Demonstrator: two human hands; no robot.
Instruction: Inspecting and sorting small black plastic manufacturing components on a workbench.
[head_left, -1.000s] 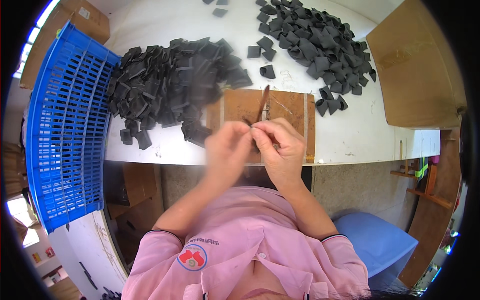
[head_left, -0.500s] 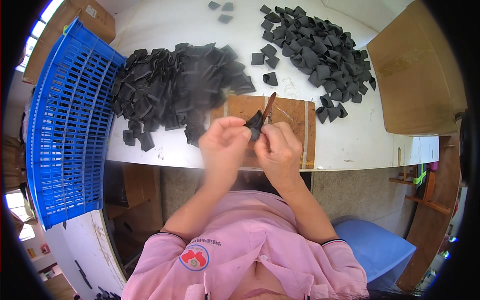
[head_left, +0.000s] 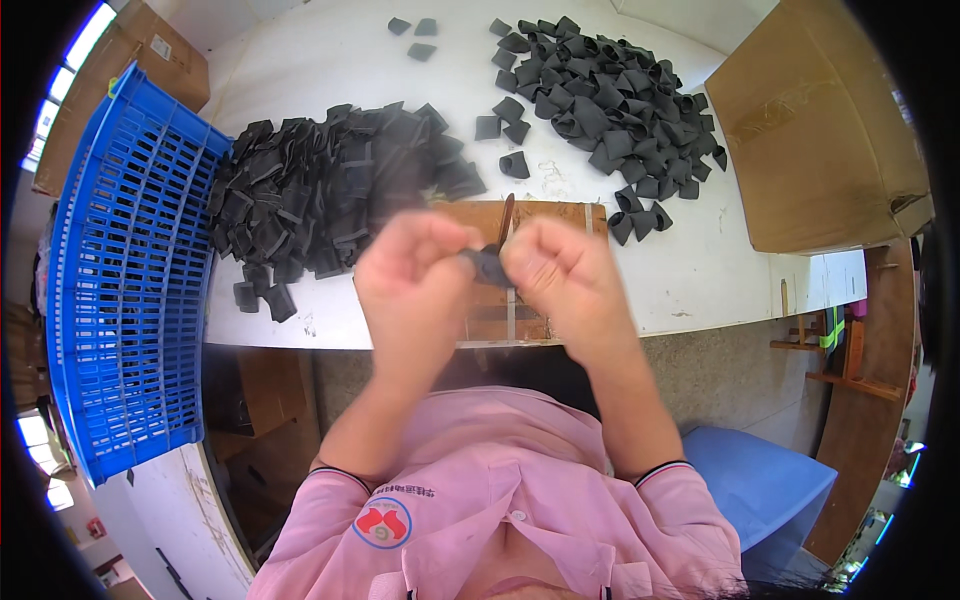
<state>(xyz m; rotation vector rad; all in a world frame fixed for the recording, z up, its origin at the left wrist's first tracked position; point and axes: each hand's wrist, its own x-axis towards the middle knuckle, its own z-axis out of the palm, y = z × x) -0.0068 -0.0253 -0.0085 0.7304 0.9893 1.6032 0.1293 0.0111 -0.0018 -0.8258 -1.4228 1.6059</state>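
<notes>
Pinching a black fabric piece (head_left: 488, 268), left hand (head_left: 415, 285) and right hand (head_left: 567, 280) had fingers closed; flat black pieces (head_left: 287, 195) seemed pending, rounded ones (head_left: 622, 118) done.

Since a second ago, the left hand (head_left: 420, 285) and right hand (head_left: 572, 280) have parted at the fingertips, baring a black piece (head_left: 487, 266) between them. Over the last half second, both have come nearer the camera, and the brown stick (head_left: 508, 215) stands more upright.
</notes>
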